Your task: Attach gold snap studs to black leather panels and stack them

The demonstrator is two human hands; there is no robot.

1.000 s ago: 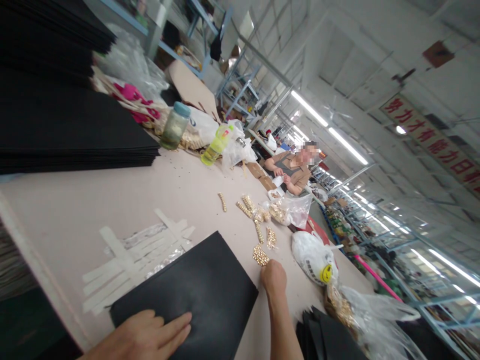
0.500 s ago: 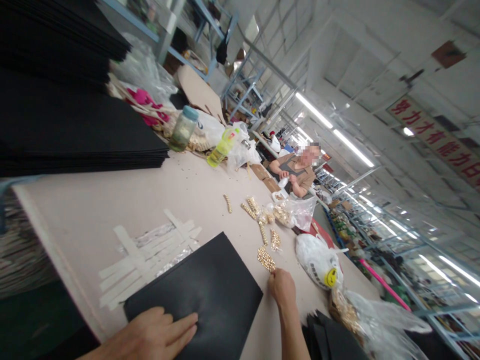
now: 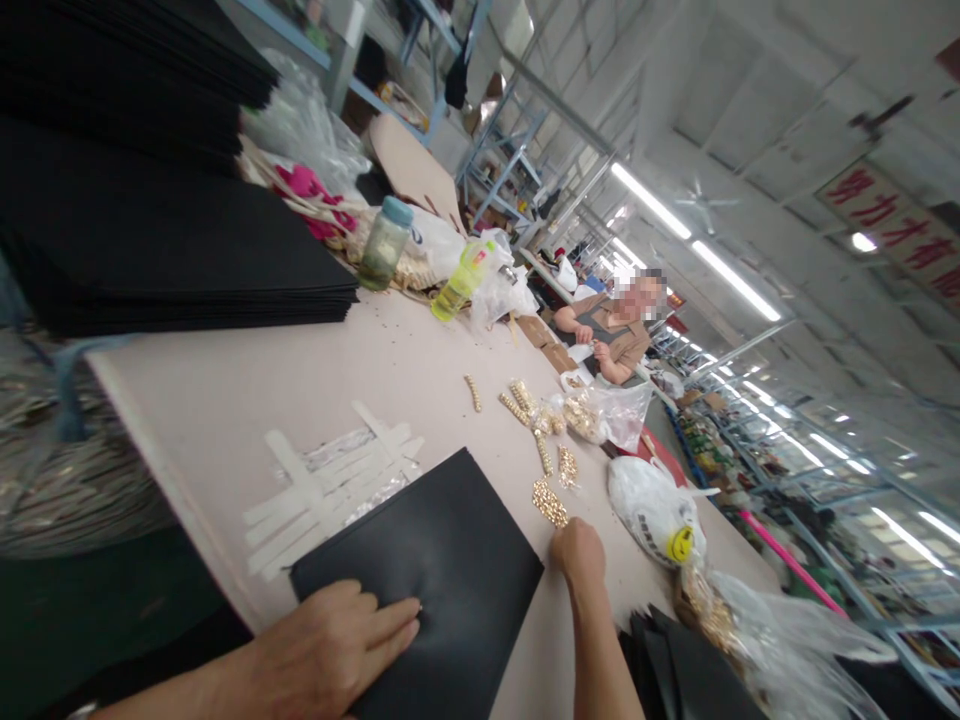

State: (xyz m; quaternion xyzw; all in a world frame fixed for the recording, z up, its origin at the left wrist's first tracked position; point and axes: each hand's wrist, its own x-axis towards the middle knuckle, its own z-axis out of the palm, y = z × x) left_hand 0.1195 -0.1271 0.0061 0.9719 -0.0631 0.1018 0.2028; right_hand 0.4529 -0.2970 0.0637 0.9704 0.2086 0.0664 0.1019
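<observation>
It was a factory workshop: tube lights (image 3: 652, 201), metal racks (image 3: 495, 176), a red-lettered banner (image 3: 900, 228), and black sheets (image 3: 172, 235) stacked on a worktable (image 3: 405, 375).

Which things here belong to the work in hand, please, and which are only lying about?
Probably in the work:
black sheet, under the left hand
gold pieces, by the right hand

Apparently just lying about:
blue-lidded jar
yellow-green bottle

Glowing tube lights (image 3: 651, 201), pale ceiling (image 3: 731, 85), ceiling fan (image 3: 700, 204), blue metal framing (image 3: 285, 33), red-lettered banner (image 3: 894, 224)
</observation>
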